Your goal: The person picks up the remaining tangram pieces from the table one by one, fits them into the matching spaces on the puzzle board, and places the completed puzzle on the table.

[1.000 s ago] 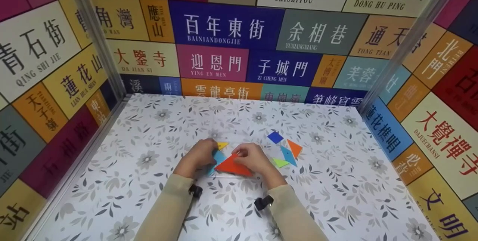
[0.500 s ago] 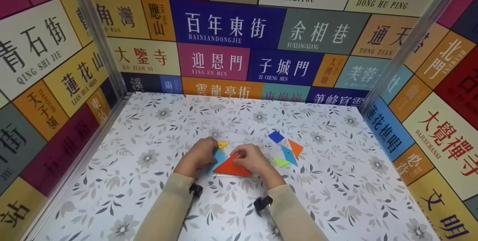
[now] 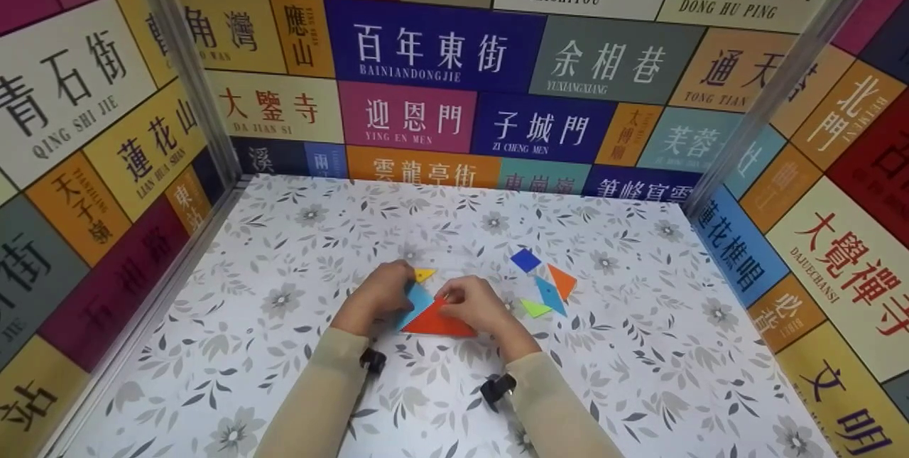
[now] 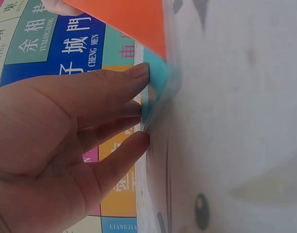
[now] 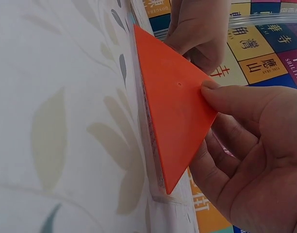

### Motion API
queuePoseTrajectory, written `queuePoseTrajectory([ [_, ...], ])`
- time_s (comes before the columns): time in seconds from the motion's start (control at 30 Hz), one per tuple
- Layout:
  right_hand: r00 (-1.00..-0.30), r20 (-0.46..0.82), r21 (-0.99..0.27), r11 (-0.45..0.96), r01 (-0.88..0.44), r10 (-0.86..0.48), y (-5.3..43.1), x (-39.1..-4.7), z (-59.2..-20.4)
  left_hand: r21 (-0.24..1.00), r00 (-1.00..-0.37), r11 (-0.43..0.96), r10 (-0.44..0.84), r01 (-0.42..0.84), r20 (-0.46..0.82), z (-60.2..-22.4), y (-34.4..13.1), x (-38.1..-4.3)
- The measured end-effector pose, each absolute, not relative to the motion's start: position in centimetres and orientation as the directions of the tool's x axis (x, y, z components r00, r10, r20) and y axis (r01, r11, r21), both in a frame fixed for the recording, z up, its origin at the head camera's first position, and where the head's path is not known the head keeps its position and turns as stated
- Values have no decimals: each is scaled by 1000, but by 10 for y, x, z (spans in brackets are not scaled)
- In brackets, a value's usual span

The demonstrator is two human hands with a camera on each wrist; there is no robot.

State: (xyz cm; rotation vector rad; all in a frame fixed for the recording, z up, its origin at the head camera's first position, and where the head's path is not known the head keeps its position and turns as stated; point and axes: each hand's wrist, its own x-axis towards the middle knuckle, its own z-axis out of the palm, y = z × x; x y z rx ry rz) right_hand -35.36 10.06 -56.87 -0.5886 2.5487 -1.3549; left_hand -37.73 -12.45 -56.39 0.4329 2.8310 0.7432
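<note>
A large orange-red tangram triangle [image 3: 439, 322] is pinched at its upper corner between the thumb and fingers of my right hand [image 3: 477, 305]. In the right wrist view the triangle [image 5: 173, 109] is tilted, its long edge low over a clear tray [image 5: 163, 198]. It overlaps part of a large light-blue triangle [image 3: 419, 297]. My left hand [image 3: 383, 291] rests at the left side of that blue piece, partly hiding it. In the left wrist view, thumb and extended fingertips [image 4: 139, 73] touch along the edge. A small yellow triangle [image 3: 424, 275] sits by the left index finger.
Right of my hands lie a dark-blue square [image 3: 525, 260], an orange triangle [image 3: 562, 281], a light-blue parallelogram [image 3: 550, 295] and a green triangle [image 3: 534, 308]. A floral cloth covers the table [image 3: 284, 373]. Walls with printed signs [image 3: 433, 46] enclose the back and sides.
The orange-red triangle has shifted slightly left and down with my right hand, its left corner now nearer the blue triangle's lower corner. My left hand has stayed nearly still.
</note>
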Motion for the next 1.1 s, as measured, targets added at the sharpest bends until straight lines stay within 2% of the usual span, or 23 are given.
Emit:
queuePoseTrajectory([
  [0.27, -905, 8, -820, 516, -249, -425, 96, -352, -568, 515, -946, 841, 281, 163, -159, -562, -123, -378],
  [0.53, -916, 23, -792, 551, -261, -401, 92, -352, -571, 513, -947, 843, 279, 161, -160, -563, -124, -379],
  [0.83, -919, 95, -750, 579, -319, -382, 90, -352, -576, 494, -943, 841, 313, 223, -108, -565, -125, -379],
  [0.97, -912, 110, -739, 581, -341, -396, 90, -351, -577, 489, -944, 845, 309, 216, -118, -565, -124, -379],
  [1.1, -913, 73, -733, 599, -322, -402, 91, -351, -578, 504, -946, 847, 284, 170, -158, -565, -123, -378],
])
